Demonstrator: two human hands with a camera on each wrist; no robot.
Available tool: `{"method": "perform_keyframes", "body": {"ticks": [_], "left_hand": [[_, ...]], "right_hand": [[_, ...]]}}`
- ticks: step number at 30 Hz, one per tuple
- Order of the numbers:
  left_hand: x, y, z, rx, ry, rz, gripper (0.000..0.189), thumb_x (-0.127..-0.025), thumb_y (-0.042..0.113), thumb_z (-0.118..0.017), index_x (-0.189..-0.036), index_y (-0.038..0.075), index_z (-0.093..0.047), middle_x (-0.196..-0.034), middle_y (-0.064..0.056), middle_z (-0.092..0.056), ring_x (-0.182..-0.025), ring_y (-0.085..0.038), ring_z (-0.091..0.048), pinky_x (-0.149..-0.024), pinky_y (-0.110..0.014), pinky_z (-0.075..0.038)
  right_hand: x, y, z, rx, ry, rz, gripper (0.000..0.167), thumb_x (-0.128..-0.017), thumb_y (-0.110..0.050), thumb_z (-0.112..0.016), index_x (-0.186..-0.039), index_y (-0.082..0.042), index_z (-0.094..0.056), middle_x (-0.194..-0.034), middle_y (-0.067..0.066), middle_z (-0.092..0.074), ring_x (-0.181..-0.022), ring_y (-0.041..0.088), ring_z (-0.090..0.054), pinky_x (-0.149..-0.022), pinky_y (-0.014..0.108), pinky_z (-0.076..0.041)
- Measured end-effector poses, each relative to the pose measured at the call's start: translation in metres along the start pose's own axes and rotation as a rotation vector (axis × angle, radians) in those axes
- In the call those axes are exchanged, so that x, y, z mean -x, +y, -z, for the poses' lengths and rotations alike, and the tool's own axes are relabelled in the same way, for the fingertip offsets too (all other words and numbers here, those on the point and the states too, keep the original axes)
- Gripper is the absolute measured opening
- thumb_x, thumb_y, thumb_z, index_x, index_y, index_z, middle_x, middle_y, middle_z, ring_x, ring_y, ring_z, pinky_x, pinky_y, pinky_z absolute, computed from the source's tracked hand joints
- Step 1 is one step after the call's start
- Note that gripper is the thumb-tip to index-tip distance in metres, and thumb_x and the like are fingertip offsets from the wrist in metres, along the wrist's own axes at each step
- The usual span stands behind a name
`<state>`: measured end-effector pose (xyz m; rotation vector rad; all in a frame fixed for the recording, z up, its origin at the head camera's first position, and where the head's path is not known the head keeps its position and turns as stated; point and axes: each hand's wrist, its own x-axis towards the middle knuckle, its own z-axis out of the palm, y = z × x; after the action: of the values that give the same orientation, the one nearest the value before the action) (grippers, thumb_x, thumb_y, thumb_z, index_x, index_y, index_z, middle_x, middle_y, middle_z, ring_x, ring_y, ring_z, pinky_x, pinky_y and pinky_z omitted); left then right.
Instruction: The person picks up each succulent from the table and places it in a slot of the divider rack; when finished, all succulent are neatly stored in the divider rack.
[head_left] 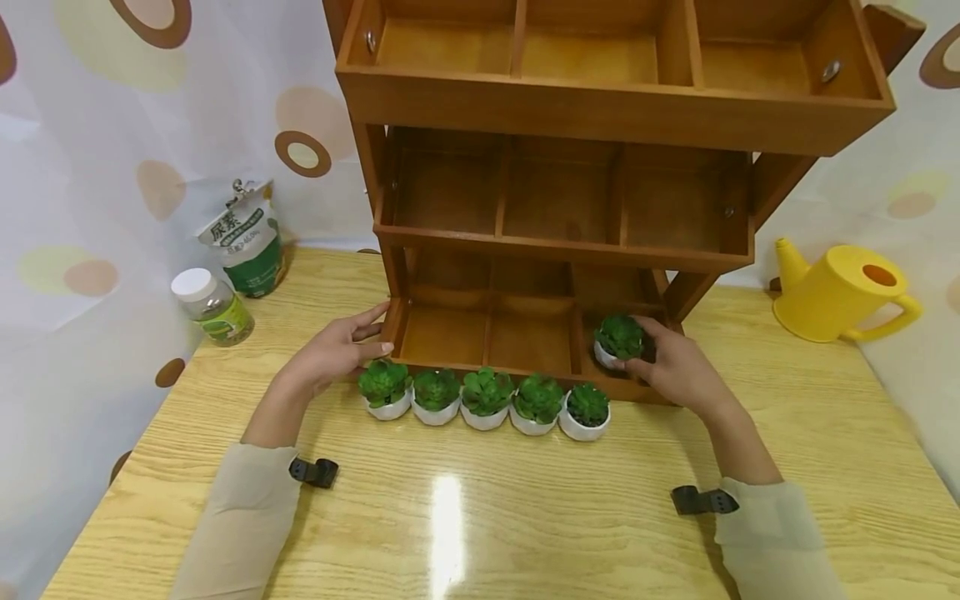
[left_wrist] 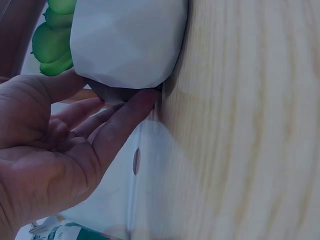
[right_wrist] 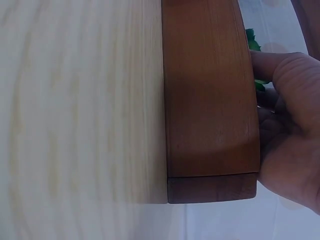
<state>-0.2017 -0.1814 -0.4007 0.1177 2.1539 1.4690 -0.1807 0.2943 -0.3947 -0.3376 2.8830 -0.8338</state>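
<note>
In the head view, a potted succulent [head_left: 619, 337] in a white pot is in the right compartment of the lowest tier of a brown wooden shelf [head_left: 450, 333]. My right hand [head_left: 678, 362] pinches it between thumb and fingers; the front board hides most of the plant in the right wrist view. My left hand [head_left: 337, 354] touches the lowest tier's left front corner, fingers fairly straight. A row of several potted succulents [head_left: 486, 398] stands along the shelf's front edge. The leftmost white pot [left_wrist: 127, 42] is close to my left fingers in the left wrist view.
A yellow watering can [head_left: 836, 296] stands to the shelf's right. At the left are a white-capped jar [head_left: 217, 310] and a green-and-white pouch [head_left: 251, 246] with a clip. Upper shelf tiers [head_left: 615, 108] overhang the lowest one. The wooden table [head_left: 525, 517] extends in front.
</note>
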Motion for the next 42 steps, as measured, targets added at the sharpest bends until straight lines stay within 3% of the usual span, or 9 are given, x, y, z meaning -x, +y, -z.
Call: {"method": "perform_keyframes", "body": {"ticks": [5, 13, 21, 29, 38, 42], "left_hand": [[0.001, -0.002, 0.0, -0.002, 0.003, -0.006, 0.073, -0.105, 0.023, -0.056, -0.163, 0.037, -0.014, -0.168, -0.017, -0.023, -0.139, -0.038, -0.049, -0.084, -0.033, -0.051], [0.001, -0.001, 0.0, 0.0, 0.005, -0.017, 0.073, -0.105, 0.023, -0.057, -0.163, 0.037, -0.014, -0.168, -0.018, -0.023, -0.135, -0.037, -0.052, -0.075, -0.031, -0.048], [0.002, 0.002, 0.001, -0.006, -0.002, -0.015, 0.073, -0.105, 0.022, -0.056, -0.163, 0.035, -0.013, -0.167, -0.019, -0.024, -0.141, -0.039, -0.047, -0.09, -0.037, -0.052], [0.0, 0.003, 0.001, -0.022, -0.005, -0.009, 0.073, -0.106, 0.023, -0.056, -0.164, 0.034, -0.013, -0.168, -0.019, -0.023, -0.142, -0.039, -0.045, -0.093, -0.039, -0.051], [0.0, 0.002, 0.001, 0.002, -0.005, -0.009, 0.073, -0.106, 0.021, -0.056, -0.163, 0.035, -0.013, -0.167, -0.02, -0.024, -0.138, -0.039, -0.05, -0.084, -0.034, -0.051], [0.0, 0.001, 0.002, -0.005, -0.003, -0.008, 0.073, -0.105, 0.021, -0.056, -0.163, 0.035, -0.013, -0.167, -0.02, -0.024, -0.139, -0.039, -0.049, -0.085, -0.034, -0.051]], "right_hand": [[0.001, -0.001, 0.0, 0.039, -0.004, 0.03, 0.063, -0.095, -0.01, -0.066, -0.15, 0.005, -0.04, -0.132, 0.031, -0.062, -0.122, 0.048, -0.058, -0.102, 0.064, -0.044], [0.001, -0.004, 0.002, 0.043, -0.029, -0.015, 0.065, -0.095, -0.012, -0.065, -0.152, 0.005, -0.038, -0.137, 0.032, -0.058, -0.125, 0.05, -0.056, -0.103, 0.065, -0.043], [0.001, -0.002, 0.002, 0.027, -0.017, -0.023, 0.065, -0.095, -0.015, -0.068, -0.152, 0.0, -0.039, -0.137, 0.031, -0.058, -0.124, 0.048, -0.055, -0.104, 0.066, -0.041], [0.005, -0.003, 0.007, 0.021, -0.021, -0.037, 0.071, -0.097, -0.025, -0.07, -0.156, -0.006, -0.036, -0.146, 0.03, -0.051, -0.13, 0.051, -0.051, -0.106, 0.067, -0.038], [0.015, -0.003, 0.019, -0.045, -0.009, -0.053, 0.081, -0.096, -0.037, -0.071, -0.16, -0.009, -0.03, -0.156, 0.023, -0.044, -0.135, 0.046, -0.051, -0.107, 0.063, -0.041], [0.019, -0.004, 0.025, -0.042, 0.011, -0.057, 0.083, -0.096, -0.042, -0.069, -0.161, -0.01, -0.029, -0.157, 0.023, -0.042, -0.135, 0.047, -0.05, -0.105, 0.063, -0.043]]}}
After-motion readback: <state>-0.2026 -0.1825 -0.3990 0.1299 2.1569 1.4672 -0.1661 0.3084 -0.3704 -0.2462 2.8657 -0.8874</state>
